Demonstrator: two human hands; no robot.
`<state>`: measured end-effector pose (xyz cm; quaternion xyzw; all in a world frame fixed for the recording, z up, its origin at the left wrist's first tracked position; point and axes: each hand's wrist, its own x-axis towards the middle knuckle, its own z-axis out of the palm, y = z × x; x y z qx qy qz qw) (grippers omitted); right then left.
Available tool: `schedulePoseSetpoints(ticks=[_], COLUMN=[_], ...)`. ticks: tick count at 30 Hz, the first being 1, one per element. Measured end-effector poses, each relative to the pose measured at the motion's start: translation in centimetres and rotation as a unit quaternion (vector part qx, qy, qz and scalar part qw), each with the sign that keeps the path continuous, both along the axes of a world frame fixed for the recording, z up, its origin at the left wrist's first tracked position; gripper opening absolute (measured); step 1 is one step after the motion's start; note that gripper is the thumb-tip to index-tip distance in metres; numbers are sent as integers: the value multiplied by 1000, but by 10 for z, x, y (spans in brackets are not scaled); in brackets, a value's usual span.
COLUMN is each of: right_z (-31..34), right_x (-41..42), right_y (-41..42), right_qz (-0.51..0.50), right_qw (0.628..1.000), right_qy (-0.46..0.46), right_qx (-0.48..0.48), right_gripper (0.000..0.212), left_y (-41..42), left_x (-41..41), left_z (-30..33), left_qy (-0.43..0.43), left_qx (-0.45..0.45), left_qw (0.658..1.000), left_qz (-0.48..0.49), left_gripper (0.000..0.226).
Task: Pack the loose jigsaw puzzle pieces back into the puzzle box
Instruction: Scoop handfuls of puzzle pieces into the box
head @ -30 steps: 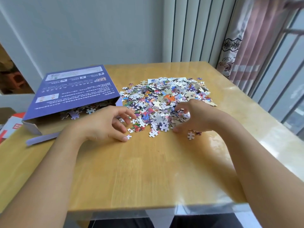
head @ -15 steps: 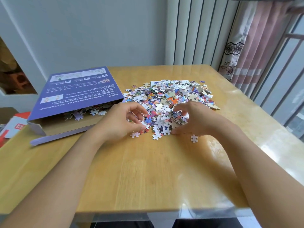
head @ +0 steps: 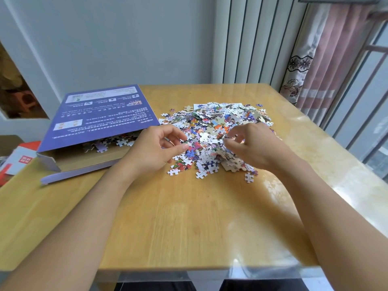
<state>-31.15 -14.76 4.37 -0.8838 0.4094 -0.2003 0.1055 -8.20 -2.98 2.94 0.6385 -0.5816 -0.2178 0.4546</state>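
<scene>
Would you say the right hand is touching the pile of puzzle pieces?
Touching: the head view shows the right hand with curled fingers gripping pieces in the pile.

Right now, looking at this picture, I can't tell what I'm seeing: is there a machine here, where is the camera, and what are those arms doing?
There is no machine here. These are a person's two bare arms, and the camera sits on their head, looking forward and down, so you see what they see. On the wooden table lies a heap of loose puzzle pieces. To the left sits the purple puzzle box, its near end open, with a few pieces already inside. The left hand and the right hand are both at the near edge of the heap, fingers curled in among the pieces. How many pieces either hand actually holds is hard to tell.
</scene>
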Motion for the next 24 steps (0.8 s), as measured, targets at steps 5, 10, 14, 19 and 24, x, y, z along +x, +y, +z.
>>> schedulePoseSetpoints(ticks=[5, 10, 14, 19, 24], right_z=[-2, -6, -8, -8, -15], right_x=[-2, 0, 3, 3, 2], right_y=[5, -2, -3, -8, -14], right_qz=[21, 27, 3, -16, -1], right_qw=[990, 990, 993, 996, 995], right_qy=[130, 139, 121, 71, 89], right_qx=[44, 22, -1, -49, -54], right_gripper=[103, 77, 58, 37, 38], left_y=[-1, -2, -3, -2, -1], left_x=[2, 3, 4, 3, 2], left_z=[-1, -3, -4, -3, -2], left_qy=[0, -3, -3, -4, -6], left_qx=[4, 10, 6, 5, 6], left_qw=[1000, 1000, 1000, 1000, 1000], left_qz=[-1, -7, -5, -5, -4], left_gripper=[15, 17, 18, 18, 18])
